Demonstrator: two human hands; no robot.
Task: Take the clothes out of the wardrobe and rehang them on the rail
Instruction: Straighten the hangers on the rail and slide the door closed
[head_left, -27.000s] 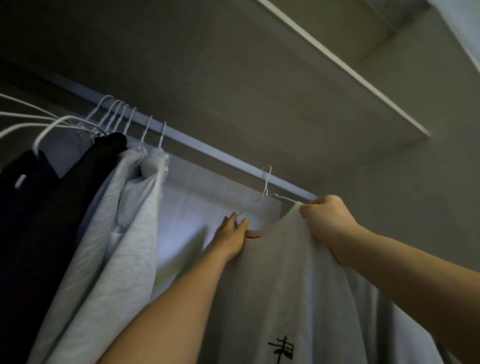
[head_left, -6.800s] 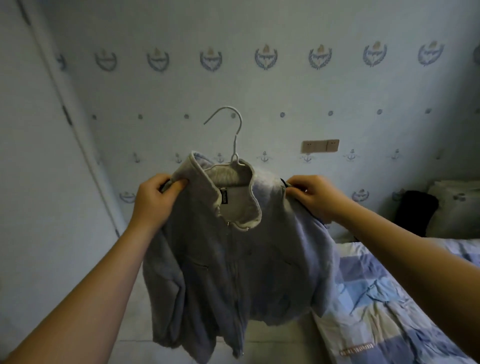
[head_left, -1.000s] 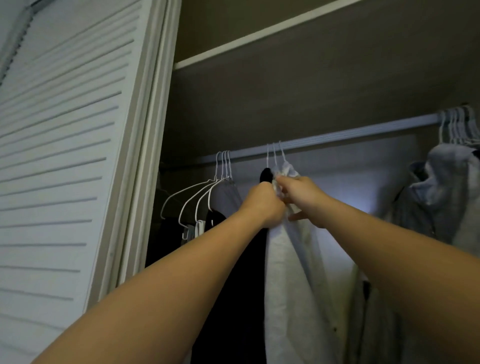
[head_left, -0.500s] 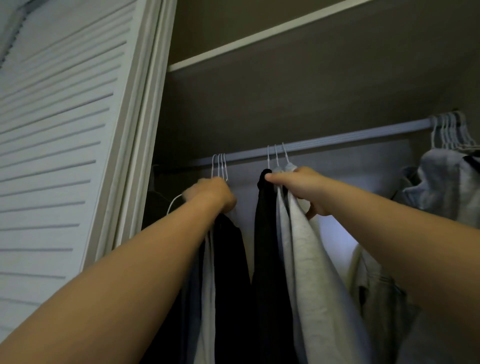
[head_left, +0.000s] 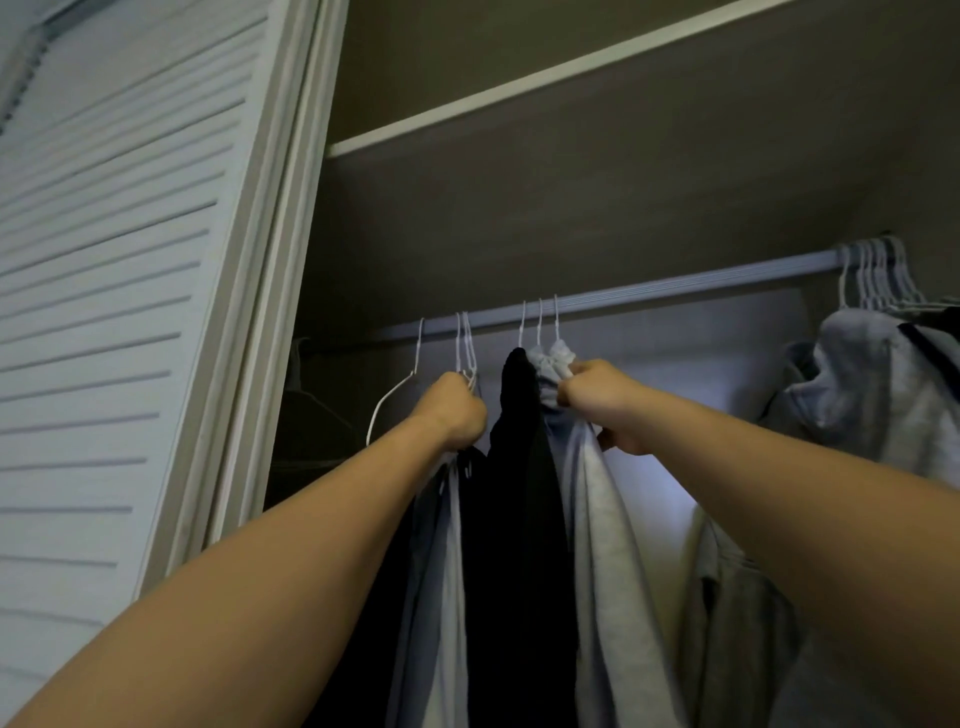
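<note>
Leftmost, along the frame's left edge: louvred door (head_left: 104, 312), swung open. Just right of it, centre-left: left hand (head_left: 454, 410) raised under the rail (head_left: 675, 288), fingers curled tight round the necks of a bunch of wire hangers (head_left: 465, 343), pale and dark cloth hanging below the fist. At centre: black garment (head_left: 519, 441) on its own hook, between the two hands, seemingly gripped by neither. Then right hand (head_left: 602, 400), fingers closed in a pinch on the collar of the light grey garment (head_left: 597, 493) just beside the black one, hook over the rail. Upper right: more grey clothes (head_left: 872, 374) bunched on hangers, well apart. Looks like parting the hung pieces, to free the next one or to settle one; hard to say which. Next calls for sliding the two held groups apart along the rail, keeping every hook seated.
</note>
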